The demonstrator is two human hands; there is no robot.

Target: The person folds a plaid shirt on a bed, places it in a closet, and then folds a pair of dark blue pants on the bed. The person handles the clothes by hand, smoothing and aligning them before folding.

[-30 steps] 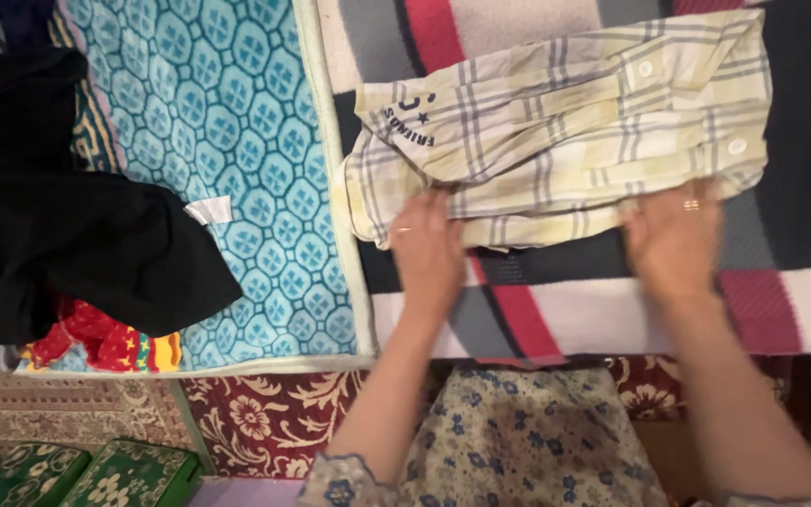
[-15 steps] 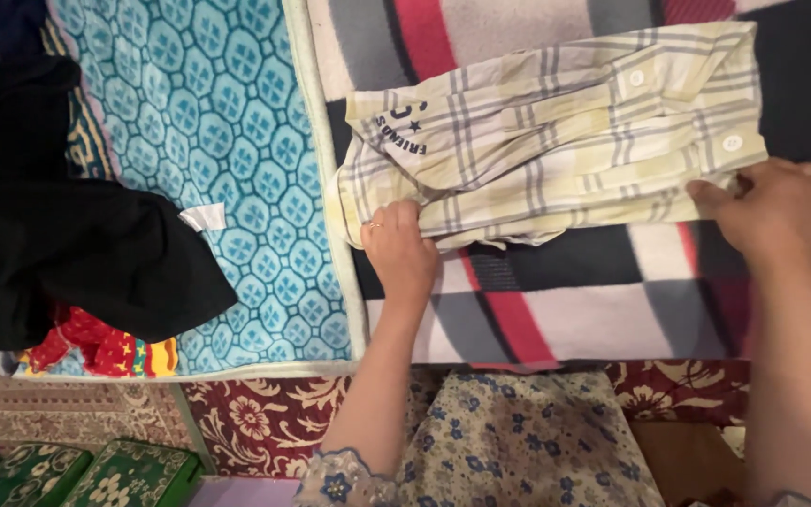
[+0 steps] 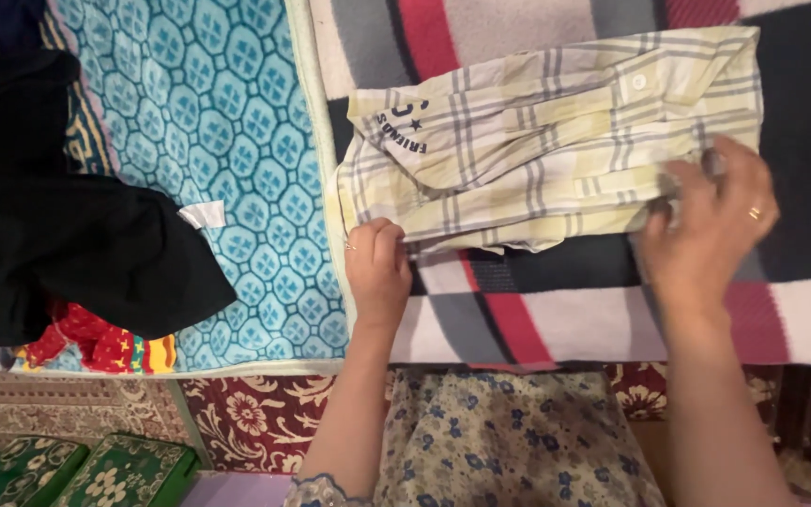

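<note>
A pale yellow checked shirt (image 3: 537, 141) lies folded on a blanket of grey, red, black and white blocks (image 3: 565, 300). My left hand (image 3: 377, 268) pinches the shirt's lower left corner with closed fingers. My right hand (image 3: 706, 225) lies on the shirt's lower right edge, fingers curled over the cloth, a ring on one finger. The shirt's buttons show near its upper right.
A teal patterned blanket (image 3: 237, 141) lies to the left. On it sits a black garment (image 3: 68, 235) over a red patterned cloth (image 3: 96, 343). A dark red floral carpet (image 3: 255, 418) and green cushions (image 3: 68, 474) are near me. My floral dress (image 3: 509, 441) is below.
My right hand has come back in from the shirt's right end onto its lower edge. My left hand has slid slightly down and left along the shirt's corner.
</note>
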